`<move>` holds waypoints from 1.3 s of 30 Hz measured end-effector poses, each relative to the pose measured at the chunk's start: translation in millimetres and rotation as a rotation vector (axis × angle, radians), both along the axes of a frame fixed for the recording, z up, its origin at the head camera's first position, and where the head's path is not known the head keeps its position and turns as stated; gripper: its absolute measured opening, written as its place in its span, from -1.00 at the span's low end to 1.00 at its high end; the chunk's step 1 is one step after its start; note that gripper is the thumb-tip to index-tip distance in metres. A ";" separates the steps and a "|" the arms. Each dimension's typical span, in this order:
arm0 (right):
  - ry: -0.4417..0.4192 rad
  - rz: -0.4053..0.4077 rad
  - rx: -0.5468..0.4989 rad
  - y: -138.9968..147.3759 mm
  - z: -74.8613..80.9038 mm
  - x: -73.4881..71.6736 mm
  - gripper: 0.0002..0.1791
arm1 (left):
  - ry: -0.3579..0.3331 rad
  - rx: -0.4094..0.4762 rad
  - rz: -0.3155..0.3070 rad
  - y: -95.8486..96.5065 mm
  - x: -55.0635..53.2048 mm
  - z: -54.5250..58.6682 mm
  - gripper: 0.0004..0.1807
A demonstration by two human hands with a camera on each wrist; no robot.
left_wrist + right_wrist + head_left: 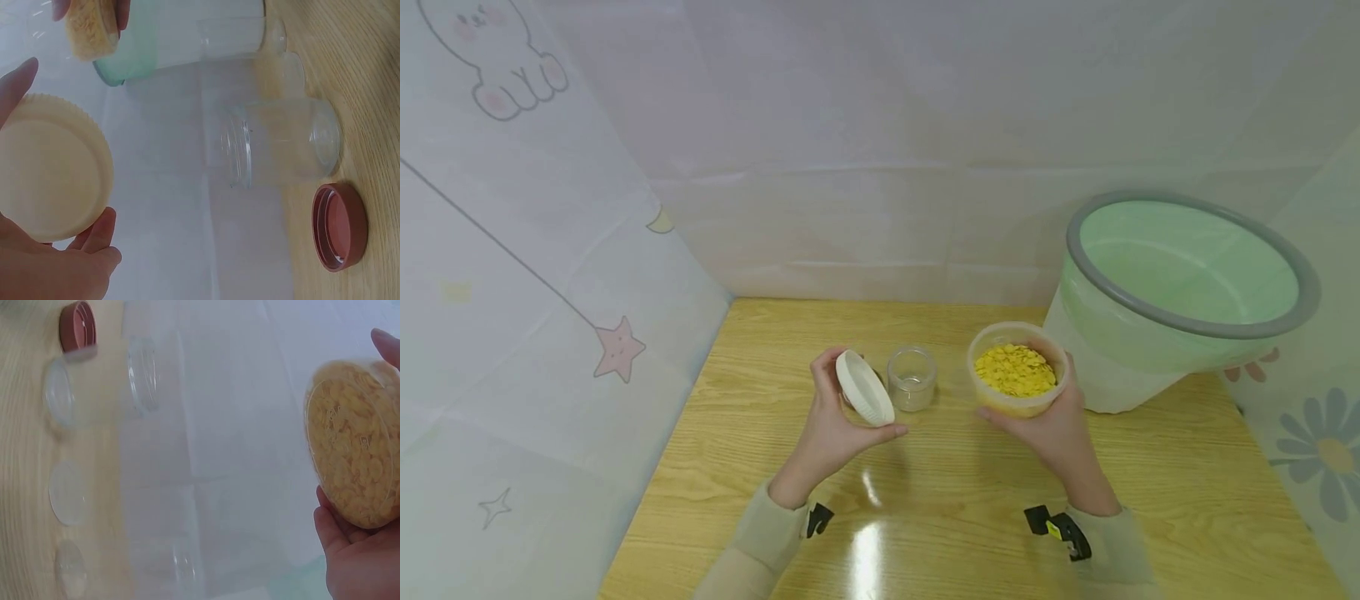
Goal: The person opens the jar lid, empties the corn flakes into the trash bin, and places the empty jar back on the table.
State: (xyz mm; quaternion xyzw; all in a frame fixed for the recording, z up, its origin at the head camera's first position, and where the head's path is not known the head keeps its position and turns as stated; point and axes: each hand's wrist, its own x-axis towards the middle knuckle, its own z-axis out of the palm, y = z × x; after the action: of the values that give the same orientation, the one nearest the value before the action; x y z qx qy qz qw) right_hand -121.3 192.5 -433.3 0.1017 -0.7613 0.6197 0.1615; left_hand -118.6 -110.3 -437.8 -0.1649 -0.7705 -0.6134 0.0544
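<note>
My left hand [831, 425] holds a shallow, round, cream-white dish with a fluted edge [867, 388] by its rim, tilted, raised over the table. My right hand [1052, 417] grips a clear round tub [982, 337] full of yellow flakes [1015, 369], its fingers and thumb around the side. Between the hands stands an upright clear glass jar [912, 392], with nothing visible inside. Beside the jar, in the left wrist view, lies a reddish-brown round lid [340, 226]; in the head view it is mostly hidden behind the dish. The tub's see-through base [356, 447] shows in the right wrist view.
Two clear, round, see-through pieces [67, 494] sit on the wooden table [955, 517] on the jar's right side. A large pale-green bin with a grey rim [1195, 321] stands at the back right. Patterned sheets [880, 150] hang behind and at both sides.
</note>
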 end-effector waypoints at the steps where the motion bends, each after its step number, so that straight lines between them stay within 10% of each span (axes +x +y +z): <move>1: 0.014 -0.007 -0.012 3.3 -0.1 -0.7 0.24 | -0.001 0.001 -0.002 -0.8 0.2 -0.7 0.32; 39: 0.372 -0.408 -0.157 78.0 54.0 28.8 0.04 | -0.047 -0.026 0.057 -6.2 7.6 -10.7 0.29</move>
State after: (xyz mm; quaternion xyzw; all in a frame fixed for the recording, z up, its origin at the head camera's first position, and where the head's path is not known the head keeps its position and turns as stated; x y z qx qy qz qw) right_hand -92.6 270.5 -379.3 0.0456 -0.6729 0.6023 0.4270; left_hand -111.0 -116.5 -448.6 -0.1289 -0.7837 -0.6054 0.0517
